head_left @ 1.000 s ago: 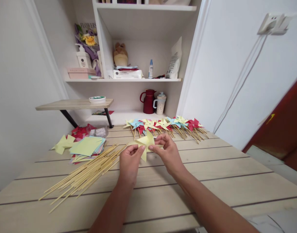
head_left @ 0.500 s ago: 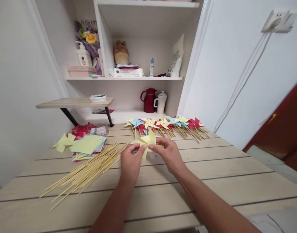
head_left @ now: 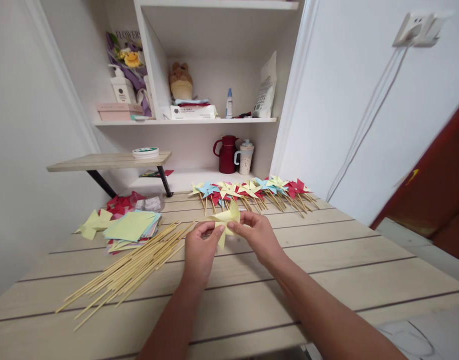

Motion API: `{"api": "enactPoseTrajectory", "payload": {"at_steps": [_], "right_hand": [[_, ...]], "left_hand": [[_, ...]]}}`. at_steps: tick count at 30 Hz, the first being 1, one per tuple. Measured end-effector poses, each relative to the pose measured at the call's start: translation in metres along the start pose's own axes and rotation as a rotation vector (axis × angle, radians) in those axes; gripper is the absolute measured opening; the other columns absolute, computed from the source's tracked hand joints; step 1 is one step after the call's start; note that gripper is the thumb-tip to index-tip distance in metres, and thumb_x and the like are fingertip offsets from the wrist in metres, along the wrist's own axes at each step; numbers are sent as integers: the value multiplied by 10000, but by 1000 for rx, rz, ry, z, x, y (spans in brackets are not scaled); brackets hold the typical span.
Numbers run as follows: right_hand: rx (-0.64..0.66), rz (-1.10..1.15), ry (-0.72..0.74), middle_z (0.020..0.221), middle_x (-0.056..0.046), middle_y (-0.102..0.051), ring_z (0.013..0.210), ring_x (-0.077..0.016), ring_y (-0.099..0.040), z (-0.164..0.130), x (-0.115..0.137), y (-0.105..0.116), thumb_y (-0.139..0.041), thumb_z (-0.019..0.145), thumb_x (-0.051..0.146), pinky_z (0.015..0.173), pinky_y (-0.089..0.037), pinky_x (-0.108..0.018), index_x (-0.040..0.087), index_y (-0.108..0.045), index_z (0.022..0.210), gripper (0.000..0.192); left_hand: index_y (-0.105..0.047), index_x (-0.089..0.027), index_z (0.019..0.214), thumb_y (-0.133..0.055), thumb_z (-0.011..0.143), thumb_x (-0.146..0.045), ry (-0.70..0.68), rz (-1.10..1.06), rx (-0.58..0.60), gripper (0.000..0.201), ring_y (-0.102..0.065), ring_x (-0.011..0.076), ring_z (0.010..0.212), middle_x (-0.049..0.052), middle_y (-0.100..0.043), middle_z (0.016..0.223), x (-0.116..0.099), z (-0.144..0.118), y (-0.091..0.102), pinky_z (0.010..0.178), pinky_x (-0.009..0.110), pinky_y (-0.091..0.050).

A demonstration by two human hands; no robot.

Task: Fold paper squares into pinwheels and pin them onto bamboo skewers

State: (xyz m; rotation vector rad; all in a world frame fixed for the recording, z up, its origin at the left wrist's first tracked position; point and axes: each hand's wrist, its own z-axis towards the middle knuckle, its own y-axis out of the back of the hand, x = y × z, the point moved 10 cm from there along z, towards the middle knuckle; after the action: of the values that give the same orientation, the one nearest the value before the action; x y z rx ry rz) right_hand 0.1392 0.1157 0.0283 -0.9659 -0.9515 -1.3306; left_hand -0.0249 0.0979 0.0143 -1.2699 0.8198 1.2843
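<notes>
Between my two hands, just above the table, is a yellow paper pinwheel (head_left: 226, 216) with its blades folded. My left hand (head_left: 201, 247) pinches it from the left, thumb and fingers closed near its centre. On the other side my right hand (head_left: 258, 235) also pinches it, the thumb close to the centre and the fingers behind a blade. No stick shows on this pinwheel. Left of my left hand lies a spread of thin wooden sticks (head_left: 133, 267). Beyond my hands, finished-looking pinwheels on sticks (head_left: 252, 191) lie in a row in yellow, blue and red.
A stack of coloured paper squares (head_left: 129, 227) lies at the left, beside a loose yellow folded paper (head_left: 95, 223) and a clear plastic box (head_left: 151, 202). A small raised shelf (head_left: 109, 161) stands behind them. A red jug (head_left: 227, 156) and a cup (head_left: 246, 159) are at the back.
The view has shifted slightly, so the background sits a little further left. Both hands keep their pinch on the yellow pinwheel, with only a slight change in its blades.
</notes>
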Motion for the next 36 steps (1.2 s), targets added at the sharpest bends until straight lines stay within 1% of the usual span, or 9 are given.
{"api": "enactPoseTrajectory", "payload": {"at_steps": [6, 9, 12, 14, 17, 22, 26, 31, 36], "right_hand": [[2, 29, -14, 646, 23, -558, 599, -130, -476, -1, 2, -1, -785, 657, 393, 573, -359, -264, 185, -634, 678, 258], [19, -18, -5, 638, 28, -539, 600, -127, -468, -2, 5, -3, -768, 677, 374, 579, -356, -264, 187, -602, 655, 251], [13, -88, 6, 634, 29, -545, 603, -134, -480, -2, 9, 0, -748, 692, 362, 587, -368, -268, 193, -599, 647, 230], [-17, -165, 32, 642, 26, -568, 619, -146, -509, -2, 13, 5, -733, 703, 345, 603, -385, -274, 198, -610, 652, 198], [-47, -323, 113, 677, 9, -628, 660, -173, -565, -3, 25, 11, -700, 733, 311, 624, -411, -285, 206, -644, 686, 128], [-3, -563, 316, 707, -9, -705, 684, -186, -624, -7, 47, 1, -674, 761, 232, 671, -431, -296, 210, -668, 695, 69], [35, -670, 388, 704, -1, -716, 686, -172, -638, -10, 51, -9, -704, 745, 157, 715, -426, -290, 200, -669, 702, 70], [67, -681, 420, 693, 0, -716, 672, -165, -640, -10, 49, -13, -739, 746, 166, 674, -422, -264, 197, -676, 697, 85], [71, -705, 415, 707, 2, -725, 674, -160, -646, -10, 47, -14, -737, 746, 143, 711, -422, -271, 196, -678, 694, 95]], "left_hand": [[-734, -155, 807, -813, 626, -334, 53, -12, 8, 267, -645, 187, 754, 74, -730, 817, 8, -1, 0, 709, 282, -487], [-715, -160, 903, -796, 655, -343, 1, 38, 2, 319, -649, 207, 802, 92, -716, 880, 6, 2, 3, 749, 317, -502], [-667, -205, 1132, -770, 684, -277, -183, 230, -24, 465, -634, 238, 952, 112, -670, 1084, -13, 3, 6, 861, 377, -491], [-575, -252, 1295, -779, 666, -216, -356, 458, -112, 662, -577, 281, 1110, 120, -607, 1222, -34, -3, 10, 971, 446, -430], [-489, -302, 1390, -806, 652, -210, -549, 787, -199, 808, -458, 350, 1269, 129, -516, 1362, -56, -15, 4, 1055, 548, -312], [-714, -313, 1098, -773, 726, -241, -652, 1004, -143, 383, -425, 362, 1295, 102, -487, 1423, -58, -24, -12, 1032, 556, -320], [-766, -281, 900, -750, 754, -217, -698, 1032, -168, 160, -446, 347, 1277, 87, -557, 1367, -60, -26, -13, 1030, 540, -329], [-754, -252, 767, -756, 739, -178, -732, 1043, -117, 80, -515, 324, 1205, 74, -650, 1257, -58, -26, -19, 1046, 536, -307], [-727, -246, 690, -746, 744, -161, -733, 1019, -88, 102, -565, 293, 1125, 51, -704, 1156, -55, -25, -19, 1050, 527, -288]]}}
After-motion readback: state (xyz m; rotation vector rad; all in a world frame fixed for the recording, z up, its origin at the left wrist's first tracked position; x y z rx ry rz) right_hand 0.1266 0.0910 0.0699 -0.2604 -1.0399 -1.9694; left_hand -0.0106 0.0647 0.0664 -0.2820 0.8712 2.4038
